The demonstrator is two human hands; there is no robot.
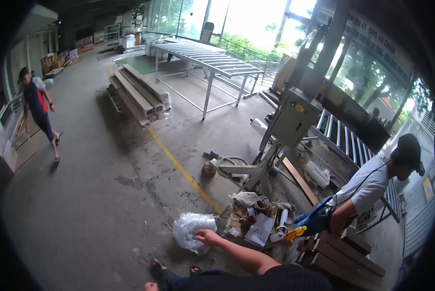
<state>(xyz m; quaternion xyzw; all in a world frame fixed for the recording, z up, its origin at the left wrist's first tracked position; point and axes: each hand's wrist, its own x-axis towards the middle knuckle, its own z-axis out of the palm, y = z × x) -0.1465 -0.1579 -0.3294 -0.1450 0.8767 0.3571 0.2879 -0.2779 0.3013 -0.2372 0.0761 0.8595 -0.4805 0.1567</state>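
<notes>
My right hand reaches out low in front of me, its fingers curled together. Directly behind it on the floor lies a roll in crumpled clear plastic wrap. Whether the fingertips grip the wrap is too small to make out. Only a small part of my left hand shows at the lower edge, and its fingers are mostly hidden. Right of the roll stands a cluttered work surface with white paper, a white tube and a bottle of orange-yellow liquid.
A person in a white shirt bends beside brown beams at right. A grey control box stands on a metal frame. Stacked long profiles and a roller table lie farther off. Another person walks at far left.
</notes>
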